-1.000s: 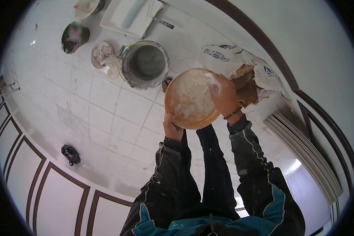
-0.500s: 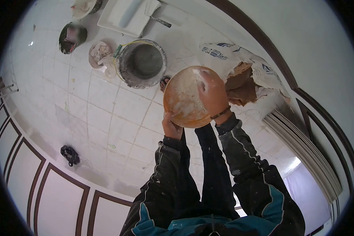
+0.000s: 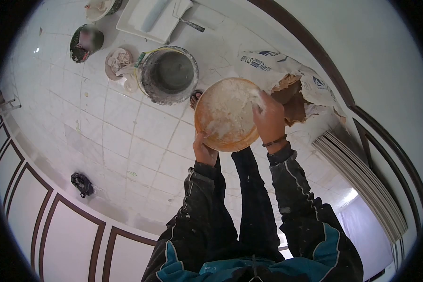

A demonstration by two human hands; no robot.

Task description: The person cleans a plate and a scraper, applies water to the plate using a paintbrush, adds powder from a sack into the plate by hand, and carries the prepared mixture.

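Note:
My left hand (image 3: 205, 151) is closed on the lower left rim of an orange bowl (image 3: 200, 123), thumb on the inner side. White powder (image 3: 229, 104), partly clumped, covers much of the bowl's inside. At the bowl's right edge is my right hand (image 3: 269, 117), its fingers curled and whitened at the tips; what they hold, if anything, is hidden. Beyond the bowl, to the left, stands a splattered bucket (image 3: 145, 89) with a smooth grey mix (image 3: 174, 73) inside. A torn paper sack (image 3: 310, 87) lies right of the bowl.
A white tray (image 3: 127, 23) with a paint roller frame (image 3: 191, 25) is at the top. Smaller containers (image 3: 112, 75) stand left of the bucket. Long stacked panels (image 3: 357, 181) lean at the right. A black bag (image 3: 82, 184) lies on the tiled floor (image 3: 122, 155).
My right hand has moved right, from over the powder to the bowl's right edge, uncovering more of the powder. My left hand keeps its hold on the bowl.

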